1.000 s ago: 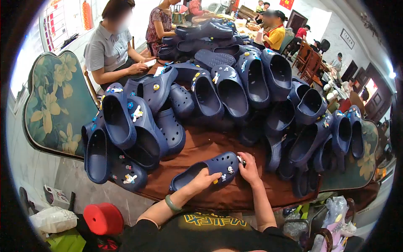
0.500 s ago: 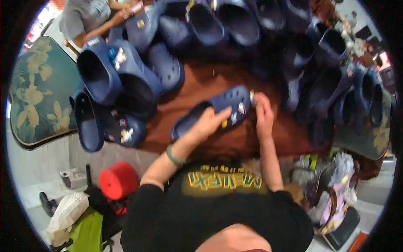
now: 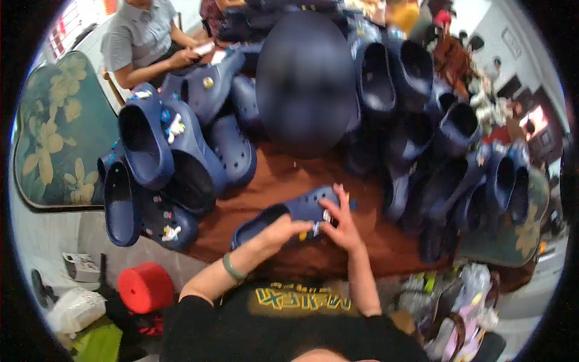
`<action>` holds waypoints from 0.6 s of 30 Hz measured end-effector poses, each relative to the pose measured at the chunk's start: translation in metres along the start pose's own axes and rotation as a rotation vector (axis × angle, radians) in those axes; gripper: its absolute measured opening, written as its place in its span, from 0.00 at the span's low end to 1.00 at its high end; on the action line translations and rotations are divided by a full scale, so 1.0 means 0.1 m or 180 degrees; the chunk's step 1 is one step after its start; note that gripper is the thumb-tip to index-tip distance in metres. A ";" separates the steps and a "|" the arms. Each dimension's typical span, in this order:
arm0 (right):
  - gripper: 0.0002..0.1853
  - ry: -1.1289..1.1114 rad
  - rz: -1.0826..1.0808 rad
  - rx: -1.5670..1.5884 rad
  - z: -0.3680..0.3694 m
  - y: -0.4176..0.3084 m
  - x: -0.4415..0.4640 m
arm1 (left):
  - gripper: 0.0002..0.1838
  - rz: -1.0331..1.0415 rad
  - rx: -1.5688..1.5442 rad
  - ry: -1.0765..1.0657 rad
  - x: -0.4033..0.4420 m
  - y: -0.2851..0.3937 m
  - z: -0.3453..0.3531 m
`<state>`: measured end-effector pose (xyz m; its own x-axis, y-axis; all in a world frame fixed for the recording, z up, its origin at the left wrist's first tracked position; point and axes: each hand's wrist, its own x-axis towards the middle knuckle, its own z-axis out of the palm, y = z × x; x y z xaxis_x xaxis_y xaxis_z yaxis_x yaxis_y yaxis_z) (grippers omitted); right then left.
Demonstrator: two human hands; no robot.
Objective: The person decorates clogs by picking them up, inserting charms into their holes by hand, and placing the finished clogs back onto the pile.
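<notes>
A dark blue clog [image 3: 259, 224] lies slantwise on the brown tablecloth in front of me, its toe pointing to the upper right. Small charms sit on its upper, among them a white one [image 3: 326, 216] and a yellow one [image 3: 303, 236]. My left hand [image 3: 278, 234], with a green bangle on the wrist, grips the clog's near side, thumb reaching over the upper. Over the toe, my right hand [image 3: 345, 224] touches the clog with fingers stretched and apart, the thumb close to the charms. A small blue and yellow piece [image 3: 352, 204] shows by its fingertips.
Dark blue clogs are stacked at the left [image 3: 145, 145] and right [image 3: 416, 133]. A blurred oval hides the back middle. At the back left, a person in grey [image 3: 136, 39] holds a phone-like object. A red stool [image 3: 145, 287] and bags [image 3: 467, 301] stand below the table.
My right hand has moved from beside the toe onto the clog's upper. The view has tilted up, so the table sits lower and more of the room shows.
</notes>
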<state>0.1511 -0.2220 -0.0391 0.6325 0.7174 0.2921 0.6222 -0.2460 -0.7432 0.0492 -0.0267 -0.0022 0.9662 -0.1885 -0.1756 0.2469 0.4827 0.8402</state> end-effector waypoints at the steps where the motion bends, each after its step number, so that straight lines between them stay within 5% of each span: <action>1: 0.30 -0.0010 0.0074 0.0043 0.00 -0.04 0.00 | 0.26 -0.0024 -0.0223 0.0009 0.01 -0.11 -0.07; 8: 0.16 0.0741 -0.0689 -0.1477 0.20 -0.15 0.10 | 0.19 -0.0067 -0.0395 0.0209 0.08 -0.29 -0.19; 18: 0.08 0.1204 -0.0691 -0.0913 0.27 -0.21 0.13 | 0.18 0.0105 0.0000 0.0333 0.09 -0.30 -0.18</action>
<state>0.1334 -0.1897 -0.0362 0.5643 0.4992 0.6575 0.8254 -0.3245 -0.4620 0.0521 -0.0279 -0.0384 0.9763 -0.0823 -0.2003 0.2147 0.4873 0.8464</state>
